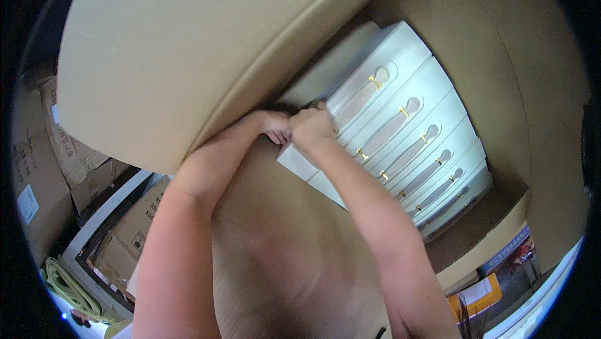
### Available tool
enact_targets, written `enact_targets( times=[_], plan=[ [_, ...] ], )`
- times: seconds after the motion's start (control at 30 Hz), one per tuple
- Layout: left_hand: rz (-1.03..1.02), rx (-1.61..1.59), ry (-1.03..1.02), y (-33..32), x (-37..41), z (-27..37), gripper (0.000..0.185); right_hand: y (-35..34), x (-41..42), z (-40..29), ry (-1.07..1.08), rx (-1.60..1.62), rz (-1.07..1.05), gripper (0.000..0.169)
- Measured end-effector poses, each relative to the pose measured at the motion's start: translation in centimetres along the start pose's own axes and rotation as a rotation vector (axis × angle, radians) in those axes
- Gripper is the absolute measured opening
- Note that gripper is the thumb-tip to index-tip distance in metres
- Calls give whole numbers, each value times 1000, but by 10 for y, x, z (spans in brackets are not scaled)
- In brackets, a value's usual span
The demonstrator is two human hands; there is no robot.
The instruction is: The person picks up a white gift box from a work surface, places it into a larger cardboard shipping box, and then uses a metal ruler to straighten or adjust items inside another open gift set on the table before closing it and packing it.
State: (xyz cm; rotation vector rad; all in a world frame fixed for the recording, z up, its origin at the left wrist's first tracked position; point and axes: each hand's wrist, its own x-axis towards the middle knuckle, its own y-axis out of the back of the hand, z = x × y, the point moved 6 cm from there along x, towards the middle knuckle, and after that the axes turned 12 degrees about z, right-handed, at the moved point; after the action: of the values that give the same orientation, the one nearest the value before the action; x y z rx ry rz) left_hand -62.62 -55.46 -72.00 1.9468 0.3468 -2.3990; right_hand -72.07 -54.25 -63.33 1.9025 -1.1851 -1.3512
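A row of several pale boxes, each with a gold-trimmed, ladle-shaped window or inlay on its face, stands inside a large open cardboard carton. My right hand is at the near-left end of this row, its fingers curled over the edge of the first box. My left hand sits just beside it, touching or nearly touching the right one, with its fingers partly hidden in the gap under the carton flap. What the fingertips hold cannot be made out.
A wide carton flap covers the upper left. Other taped cardboard boxes stand at the left, near a rolled green cloth. A printed box and an orange-and-white packet lie at the lower right.
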Motion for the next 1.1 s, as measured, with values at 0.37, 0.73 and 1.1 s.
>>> enact_targets(
  times=[0.37,0.73,1.1],
  plan=[
    [186,352,-263,-2,-1,31,27,101,39,146,-350,-506,-16,25],
    [220,528,-280,0,12,-10,50,105,8,99,-231,-389,187,36],
    [714,80,-614,-108,-336,33,27,134,-357,-94,-383,628,299,30]
  ],
)
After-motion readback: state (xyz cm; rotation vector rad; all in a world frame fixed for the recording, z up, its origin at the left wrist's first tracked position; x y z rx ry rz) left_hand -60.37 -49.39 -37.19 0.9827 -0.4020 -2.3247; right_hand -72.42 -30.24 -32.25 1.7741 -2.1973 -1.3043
